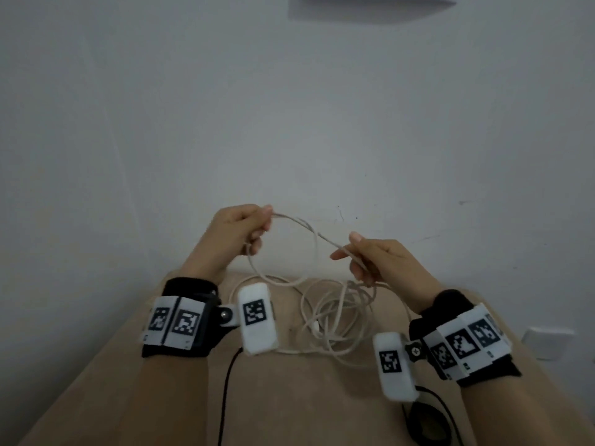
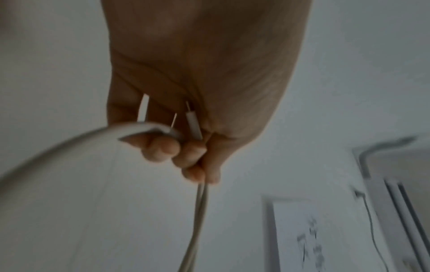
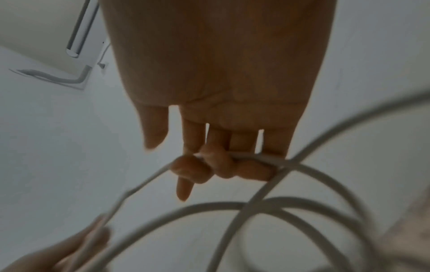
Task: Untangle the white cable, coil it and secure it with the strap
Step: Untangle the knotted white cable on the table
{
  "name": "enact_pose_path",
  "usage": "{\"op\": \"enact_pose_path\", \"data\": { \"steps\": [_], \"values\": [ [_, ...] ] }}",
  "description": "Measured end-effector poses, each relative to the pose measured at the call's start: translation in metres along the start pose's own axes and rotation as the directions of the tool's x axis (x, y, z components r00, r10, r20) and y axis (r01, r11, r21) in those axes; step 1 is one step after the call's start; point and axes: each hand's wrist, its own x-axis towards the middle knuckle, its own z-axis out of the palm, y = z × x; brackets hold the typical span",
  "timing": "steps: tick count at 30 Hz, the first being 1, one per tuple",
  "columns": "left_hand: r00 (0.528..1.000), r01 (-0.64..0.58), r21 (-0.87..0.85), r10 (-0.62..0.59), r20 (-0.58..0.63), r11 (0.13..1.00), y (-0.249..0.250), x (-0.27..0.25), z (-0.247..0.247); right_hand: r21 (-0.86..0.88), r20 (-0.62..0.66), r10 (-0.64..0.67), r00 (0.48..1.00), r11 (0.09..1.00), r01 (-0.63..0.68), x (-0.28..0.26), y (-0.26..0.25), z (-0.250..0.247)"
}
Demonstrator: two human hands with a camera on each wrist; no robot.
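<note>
The white cable (image 1: 335,313) lies in loose tangled loops on the tan table (image 1: 289,397), and a stretch of it rises between my two raised hands. My left hand (image 1: 248,230) holds the cable above the table's far edge, fingers curled round it. In the left wrist view the curled fingers (image 2: 190,156) hold two strands together with a white connector (image 2: 193,127). My right hand (image 1: 360,259) grips another stretch of the cable; its curled fingers (image 3: 221,165) wrap the cable (image 3: 263,158) while loops hang below. No strap is visible.
A white wall (image 1: 289,107) stands right behind the table's far edge. A black cord (image 1: 228,381) runs down the table from my left wrist camera, and another black cord (image 1: 428,423) coils at the lower right. A white wall socket (image 1: 544,342) sits at the right.
</note>
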Motion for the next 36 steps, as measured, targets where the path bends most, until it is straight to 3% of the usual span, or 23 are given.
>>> {"op": "enact_pose_path", "data": {
  "steps": [3,8,12,15,17,24,28,33,36],
  "values": [
    [0.968,-0.001,-0.174,-0.043,-0.248,0.985,-0.001,0.0,-0.026,-0.191,-0.042,-0.002,0.999,0.981,-0.006,0.001,0.012,-0.016],
    [0.956,-0.016,-0.166,-0.033,-0.291,0.986,-0.003,0.002,-0.021,-0.254,-0.15,0.028,0.988,0.965,-0.066,0.008,0.029,-0.017],
    [0.986,0.011,-0.117,-0.031,-0.165,0.993,0.0,0.003,0.005,-0.05,-0.054,-0.015,0.998,0.999,0.013,0.004,0.012,-0.001],
    [0.995,0.016,-0.085,-0.024,-0.099,0.996,0.002,0.002,0.017,0.147,-0.096,-0.05,0.994,0.987,0.064,0.001,-0.005,0.007],
    [0.999,0.025,-0.072,-0.028,-0.037,0.997,0.004,0.001,0.021,0.183,-0.129,-0.063,0.99,0.979,0.087,0.001,-0.012,0.009],
    [0.977,0.059,-0.009,-0.056,0.205,0.998,0.007,-0.004,0.025,0.087,-0.197,-0.077,0.977,0.992,0.096,-0.001,-0.018,0.004],
    [0.908,0.073,0.083,-0.101,0.408,0.994,0.008,-0.008,0.019,0.016,-0.174,-0.056,0.983,0.998,0.06,-0.002,-0.017,-0.002],
    [0.857,0.09,0.081,-0.119,0.501,0.993,0.009,-0.009,0.032,-0.082,-0.028,-0.024,0.999,0.996,0.022,-0.003,-0.017,0.006],
    [0.836,0.135,0.091,-0.162,0.525,0.987,0.008,-0.01,0.036,-0.051,-0.015,-0.02,1.0,0.999,0.019,-0.003,-0.016,0.007]
  ]
}}
